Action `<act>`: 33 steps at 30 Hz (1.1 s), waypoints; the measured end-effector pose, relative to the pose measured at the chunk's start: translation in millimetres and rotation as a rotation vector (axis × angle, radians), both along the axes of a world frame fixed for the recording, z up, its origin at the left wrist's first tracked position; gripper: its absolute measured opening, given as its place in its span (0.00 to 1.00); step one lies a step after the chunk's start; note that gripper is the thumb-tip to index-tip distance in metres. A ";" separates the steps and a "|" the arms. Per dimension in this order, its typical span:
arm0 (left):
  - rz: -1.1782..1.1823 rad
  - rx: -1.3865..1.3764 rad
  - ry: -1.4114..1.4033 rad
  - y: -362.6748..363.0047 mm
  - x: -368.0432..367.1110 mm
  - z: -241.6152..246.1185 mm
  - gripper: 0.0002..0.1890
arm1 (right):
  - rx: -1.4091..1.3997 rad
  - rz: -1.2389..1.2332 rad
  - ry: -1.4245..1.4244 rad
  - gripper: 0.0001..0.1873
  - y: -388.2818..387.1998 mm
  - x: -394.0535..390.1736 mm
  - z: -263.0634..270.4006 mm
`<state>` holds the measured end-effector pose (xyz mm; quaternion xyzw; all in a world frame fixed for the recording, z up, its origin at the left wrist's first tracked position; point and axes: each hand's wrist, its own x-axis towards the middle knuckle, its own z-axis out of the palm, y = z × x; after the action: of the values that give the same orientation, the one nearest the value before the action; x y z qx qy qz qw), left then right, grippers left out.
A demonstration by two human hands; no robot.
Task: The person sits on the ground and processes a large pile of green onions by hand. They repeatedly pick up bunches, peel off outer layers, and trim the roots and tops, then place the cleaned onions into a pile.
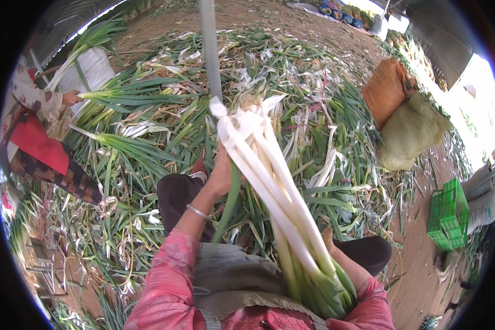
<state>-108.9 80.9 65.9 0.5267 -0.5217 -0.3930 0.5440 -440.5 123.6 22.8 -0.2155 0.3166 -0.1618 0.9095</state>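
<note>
A bundle of large green onions (284, 194) with thick white stalks lies slantwise before me, its root ends up and away, its green part by my right forearm. My left hand (222, 169) is at the upper left of the stalks, its fingers partly behind them, and a loose green leaf (230, 202) hangs beside it. Under the stalks at the right is my right hand (329, 241), mostly hidden by the bundle; how its fingers are set cannot be seen. Pale peeled skins hang about the root ends.
Cut leaves and peelings (272, 53) cover the ground around me. A metal pole (210, 49) stands just ahead. At the left a co-worker's hand (71, 98) holds a green onion. Orange (385, 90) and olive sacks (412, 128) and a green plastic crate (449, 214) are at the right.
</note>
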 end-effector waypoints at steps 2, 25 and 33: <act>-0.014 -0.128 0.130 -17.3 7.0 -29.7 0.59 | 0.025 0.102 -0.127 0.64 0.6 -3.3 -8.9; -0.041 -0.071 1.035 -68.2 31.5 -18.6 0.19 | 0.109 0.244 -0.270 0.59 -7.4 3.4 -15.6; 0.508 -0.375 0.305 -45.5 201.6 73.0 0.12 | 0.147 0.271 -0.234 0.59 11.9 18.6 -13.4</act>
<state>92.8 35.4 138.9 0.4657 -0.3498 -0.2165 0.7836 -421.9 135.5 9.5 -0.1686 0.1880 -0.0382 0.9668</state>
